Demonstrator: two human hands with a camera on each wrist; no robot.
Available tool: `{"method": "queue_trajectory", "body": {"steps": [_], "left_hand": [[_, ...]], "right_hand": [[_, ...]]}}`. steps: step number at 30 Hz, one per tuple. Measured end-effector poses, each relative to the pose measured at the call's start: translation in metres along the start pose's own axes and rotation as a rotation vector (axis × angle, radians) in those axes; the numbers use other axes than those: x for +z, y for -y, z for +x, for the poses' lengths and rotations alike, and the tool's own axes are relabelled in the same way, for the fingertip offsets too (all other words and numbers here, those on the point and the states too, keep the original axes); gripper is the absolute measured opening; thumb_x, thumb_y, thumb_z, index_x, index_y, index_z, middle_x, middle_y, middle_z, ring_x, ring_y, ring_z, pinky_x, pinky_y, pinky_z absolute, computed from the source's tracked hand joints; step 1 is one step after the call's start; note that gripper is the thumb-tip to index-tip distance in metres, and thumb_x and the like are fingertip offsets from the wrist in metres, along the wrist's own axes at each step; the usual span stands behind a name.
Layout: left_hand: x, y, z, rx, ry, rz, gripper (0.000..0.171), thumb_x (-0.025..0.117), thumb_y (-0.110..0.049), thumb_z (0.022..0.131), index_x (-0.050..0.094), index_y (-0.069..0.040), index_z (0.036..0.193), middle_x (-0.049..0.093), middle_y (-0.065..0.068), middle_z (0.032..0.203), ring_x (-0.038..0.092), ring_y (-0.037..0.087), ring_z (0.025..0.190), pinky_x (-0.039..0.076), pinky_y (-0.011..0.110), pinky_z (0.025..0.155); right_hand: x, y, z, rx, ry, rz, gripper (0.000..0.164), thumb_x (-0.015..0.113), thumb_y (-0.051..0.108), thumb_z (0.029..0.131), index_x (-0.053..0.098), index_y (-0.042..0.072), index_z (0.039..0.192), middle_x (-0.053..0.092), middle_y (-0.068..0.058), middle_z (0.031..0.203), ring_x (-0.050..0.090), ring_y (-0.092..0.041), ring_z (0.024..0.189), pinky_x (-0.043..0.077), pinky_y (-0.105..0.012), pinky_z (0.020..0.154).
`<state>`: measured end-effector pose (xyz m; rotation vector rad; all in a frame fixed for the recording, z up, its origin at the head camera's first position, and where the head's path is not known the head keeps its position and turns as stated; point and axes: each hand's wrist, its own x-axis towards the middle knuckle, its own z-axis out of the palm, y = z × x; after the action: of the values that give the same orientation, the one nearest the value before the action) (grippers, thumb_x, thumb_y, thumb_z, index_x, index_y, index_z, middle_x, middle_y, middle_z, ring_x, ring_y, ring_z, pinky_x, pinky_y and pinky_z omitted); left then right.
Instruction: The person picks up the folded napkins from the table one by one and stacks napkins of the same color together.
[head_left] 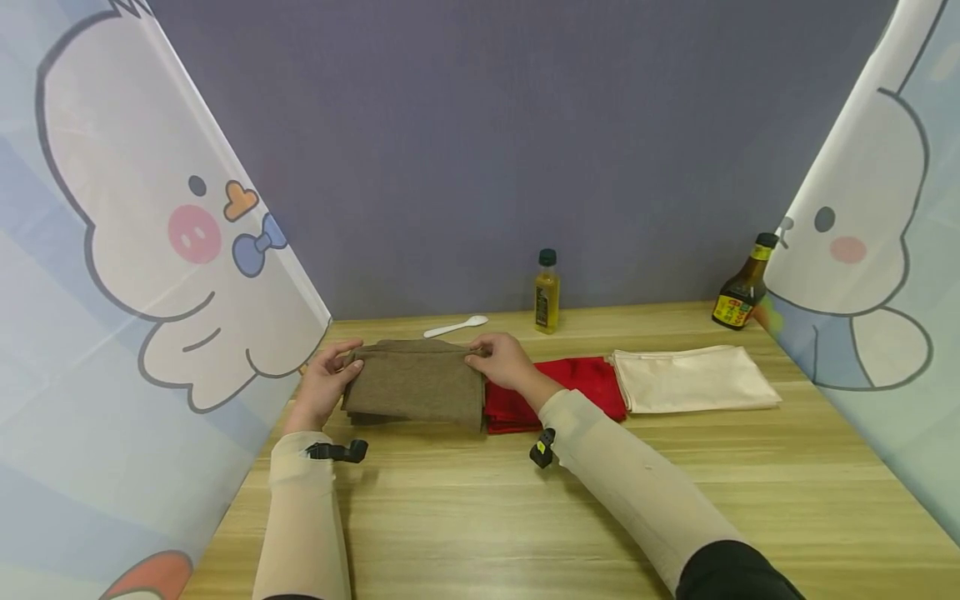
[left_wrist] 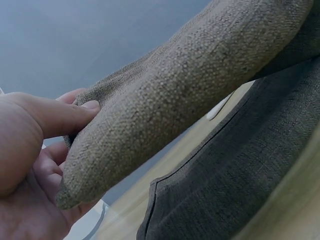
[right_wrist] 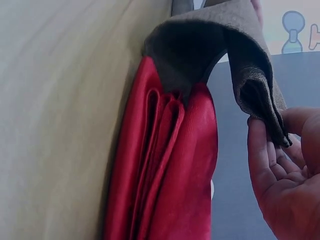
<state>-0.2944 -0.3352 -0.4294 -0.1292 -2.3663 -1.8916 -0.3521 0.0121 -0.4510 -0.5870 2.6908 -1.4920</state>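
A brown-grey cloth (head_left: 416, 383), folded in layers, is held up at its far edge by both hands. My left hand (head_left: 324, 382) pinches its left corner; in the left wrist view the thumb (left_wrist: 75, 117) lies over the fabric with fingers beneath. At the other end my right hand (head_left: 504, 360) pinches the right corner between thumb and fingers. Seen from the right wrist, part of the brown-grey cloth (right_wrist: 250, 60) hangs in a curve beside the folded red cloth (right_wrist: 190, 165). That red cloth (head_left: 577, 383) lies partly behind the right forearm.
A folded cream cloth (head_left: 693, 379) lies right of the red one. Behind the cloths are a white spoon (head_left: 455, 326) and a small bottle of yellow oil (head_left: 547, 293). A dark sauce bottle (head_left: 744, 287) stands at the back right. Printed panels flank the wooden table (head_left: 450, 517).
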Motion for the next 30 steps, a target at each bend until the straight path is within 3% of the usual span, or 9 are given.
{"method": "queue_trajectory", "body": {"steps": [6, 9, 14, 17, 19, 24, 30], "left_hand": [[-0.004, 0.021, 0.011, -0.033, -0.036, -0.01, 0.046, 0.066, -0.001, 0.103, 0.057, -0.004, 0.148, 0.063, 0.025, 0.127, 0.069, 0.014, 0.091, 0.06, 0.029, 0.074], [-0.004, 0.03, 0.014, -0.05, -0.068, 0.006, 0.044, 0.067, -0.004, 0.103, 0.059, -0.007, 0.146, 0.066, 0.021, 0.125, 0.069, 0.012, 0.09, 0.059, 0.028, 0.073], [-0.005, 0.031, 0.012, -0.078, -0.114, 0.031, 0.044, 0.068, -0.01, 0.103, 0.059, -0.01, 0.146, 0.067, 0.009, 0.114, 0.068, 0.011, 0.086, 0.059, 0.027, 0.071], [-0.006, 0.026, 0.01, -0.074, -0.125, -0.024, 0.046, 0.068, -0.01, 0.103, 0.057, -0.008, 0.148, 0.066, 0.002, 0.111, 0.068, 0.01, 0.086, 0.059, 0.027, 0.07], [-0.005, 0.015, 0.008, -0.073, -0.128, -0.046, 0.046, 0.067, -0.008, 0.103, 0.056, -0.006, 0.148, 0.065, 0.003, 0.114, 0.066, 0.01, 0.089, 0.058, 0.026, 0.072], [0.001, -0.01, 0.0, -0.056, -0.167, -0.093, 0.04, 0.063, 0.002, 0.102, 0.06, -0.003, 0.141, 0.062, 0.004, 0.106, 0.06, 0.011, 0.087, 0.055, 0.024, 0.071], [0.001, 0.002, 0.008, -0.001, -0.227, -0.19, 0.042, 0.066, 0.005, 0.1, 0.059, 0.001, 0.141, 0.066, 0.005, 0.094, 0.062, 0.011, 0.08, 0.055, 0.024, 0.066]], "right_hand": [[0.0, 0.001, 0.007, 0.037, 0.014, -0.005, 0.024, 0.077, 0.023, 0.098, 0.077, 0.012, 0.119, 0.071, -0.006, 0.115, 0.063, -0.021, 0.106, 0.055, -0.039, 0.087], [0.001, 0.002, 0.01, 0.048, 0.028, 0.015, 0.025, 0.078, 0.022, 0.097, 0.076, 0.01, 0.119, 0.07, -0.007, 0.113, 0.067, -0.02, 0.097, 0.057, -0.037, 0.081], [0.004, 0.003, 0.015, 0.081, 0.072, 0.105, 0.028, 0.077, 0.019, 0.098, 0.074, 0.005, 0.122, 0.071, -0.012, 0.11, 0.07, -0.02, 0.069, 0.06, -0.033, 0.065], [0.003, 0.005, 0.018, 0.084, 0.067, 0.127, 0.028, 0.076, 0.019, 0.099, 0.073, 0.004, 0.123, 0.073, -0.012, 0.109, 0.069, -0.019, 0.065, 0.06, -0.033, 0.063], [0.001, 0.007, 0.021, 0.069, 0.049, 0.114, 0.027, 0.076, 0.02, 0.099, 0.074, 0.005, 0.122, 0.073, -0.011, 0.107, 0.069, -0.02, 0.07, 0.06, -0.035, 0.067], [-0.008, 0.017, 0.027, 0.024, 0.014, 0.047, 0.025, 0.076, 0.024, 0.099, 0.076, 0.011, 0.12, 0.071, -0.007, 0.113, 0.066, -0.023, 0.101, 0.056, -0.039, 0.084], [-0.015, 0.028, 0.029, -0.012, -0.008, 0.043, 0.021, 0.074, 0.024, 0.1, 0.077, 0.015, 0.119, 0.069, -0.003, 0.113, 0.063, -0.02, 0.103, 0.054, -0.04, 0.085]]}}
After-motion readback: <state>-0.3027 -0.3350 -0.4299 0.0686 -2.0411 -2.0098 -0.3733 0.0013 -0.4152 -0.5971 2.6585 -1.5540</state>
